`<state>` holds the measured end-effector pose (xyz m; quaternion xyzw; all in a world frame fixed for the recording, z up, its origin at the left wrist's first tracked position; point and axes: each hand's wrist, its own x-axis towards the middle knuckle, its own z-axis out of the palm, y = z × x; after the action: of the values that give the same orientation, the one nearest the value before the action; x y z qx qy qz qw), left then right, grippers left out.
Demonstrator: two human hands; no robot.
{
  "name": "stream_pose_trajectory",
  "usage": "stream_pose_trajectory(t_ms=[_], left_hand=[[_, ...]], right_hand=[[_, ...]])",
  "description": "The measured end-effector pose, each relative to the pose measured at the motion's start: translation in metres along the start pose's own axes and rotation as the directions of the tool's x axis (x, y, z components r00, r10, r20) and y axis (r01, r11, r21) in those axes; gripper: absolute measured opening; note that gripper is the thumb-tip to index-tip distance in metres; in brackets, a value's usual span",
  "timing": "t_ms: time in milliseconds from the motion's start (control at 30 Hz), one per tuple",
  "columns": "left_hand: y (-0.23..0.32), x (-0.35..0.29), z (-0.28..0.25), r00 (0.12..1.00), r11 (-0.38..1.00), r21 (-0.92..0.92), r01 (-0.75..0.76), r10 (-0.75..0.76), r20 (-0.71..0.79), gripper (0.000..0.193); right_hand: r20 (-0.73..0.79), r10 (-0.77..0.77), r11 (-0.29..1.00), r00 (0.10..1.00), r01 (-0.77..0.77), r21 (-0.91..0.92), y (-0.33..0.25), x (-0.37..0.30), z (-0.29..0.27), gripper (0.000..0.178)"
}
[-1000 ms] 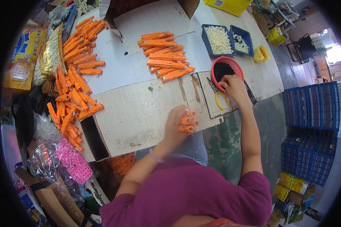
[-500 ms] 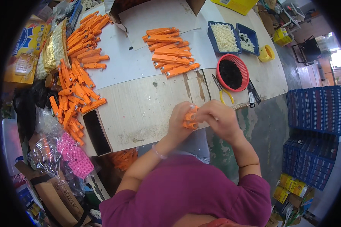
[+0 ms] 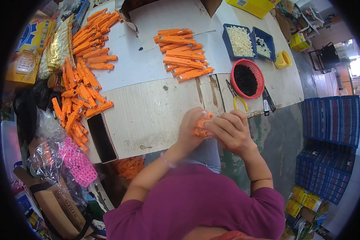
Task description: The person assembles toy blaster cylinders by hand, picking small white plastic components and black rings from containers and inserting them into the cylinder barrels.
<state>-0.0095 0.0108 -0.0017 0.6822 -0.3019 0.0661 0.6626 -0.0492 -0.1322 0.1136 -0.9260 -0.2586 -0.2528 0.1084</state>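
Over the front edge of the table, my left hand (image 3: 189, 129) is wrapped round orange plastic pieces (image 3: 201, 125), with their open round ends toward my right hand. My right hand (image 3: 233, 131) has its thumb and fingers pressed together against those ends. Whatever small thing it may pinch is hidden. Beyond the hands lies a neat stack of long orange plastic pieces (image 3: 184, 60). Just past my right hand are yellow-handled pliers (image 3: 239, 100) and a red basket (image 3: 261, 82) of small black parts (image 3: 245, 79).
A heap of orange pieces (image 3: 82, 92) covers the table's left side, near a dark phone (image 3: 101, 138). Blue trays (image 3: 227, 46) of small white parts and a yellow cup (image 3: 283, 59) stand at the far right. An open cardboard box (image 3: 212, 6) sits at the back.
My right hand has lowered onto the ends of the orange pieces, and its fingers have turned more toward them. My left hand keeps its hold. The view has shifted slightly.
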Motion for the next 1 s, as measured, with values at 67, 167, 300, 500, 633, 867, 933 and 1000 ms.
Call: stream_pose_trajectory(t_ms=[67,167,300,500,633,867,933,1000], left_hand=[[0.000,0.000,0.000,1.000,1.000,0.021,0.005,-0.005,0.004,0.062],[-0.005,0.000,-0.002,0.998,0.995,0.088,-0.056,0.052,0.044,0.074],[0.002,0.002,0.000,1.000,0.999,0.044,0.003,-0.003,0.018,0.061],[0.002,0.002,0.000,1.000,0.999,0.046,-0.009,0.009,0.012,0.061],[-0.001,0.000,0.000,1.000,0.998,0.061,-0.007,0.006,0.018,0.064],[0.002,0.005,-0.003,0.996,0.993,0.100,-0.070,0.064,0.064,0.066],[0.002,0.004,-0.004,0.996,0.993,0.105,-0.060,0.053,0.068,0.066],[0.000,0.003,-0.002,0.996,0.993,0.103,-0.056,0.049,0.074,0.066]], right_hand=[[0.009,0.010,1.000,1.000,-0.010,-0.025,-0.001,-0.002,0.000,0.025],[0.013,-0.036,0.997,0.999,0.037,-0.061,-0.001,-0.004,0.002,0.027],[-0.027,-0.006,1.000,1.000,0.007,0.022,0.003,-0.006,0.004,0.023],[-0.015,0.119,0.976,0.993,-0.114,0.187,0.004,0.003,0.006,0.023],[0.063,0.126,0.963,0.990,-0.138,0.232,0.005,0.007,0.001,0.022],[-0.237,0.490,0.868,0.839,-0.493,0.050,0.072,-0.004,-0.013,0.010],[-0.132,0.566,0.796,0.814,-0.581,-0.170,0.114,-0.015,-0.006,0.013],[-0.022,0.622,0.767,0.782,-0.615,-0.180,0.145,-0.028,0.004,0.015]])
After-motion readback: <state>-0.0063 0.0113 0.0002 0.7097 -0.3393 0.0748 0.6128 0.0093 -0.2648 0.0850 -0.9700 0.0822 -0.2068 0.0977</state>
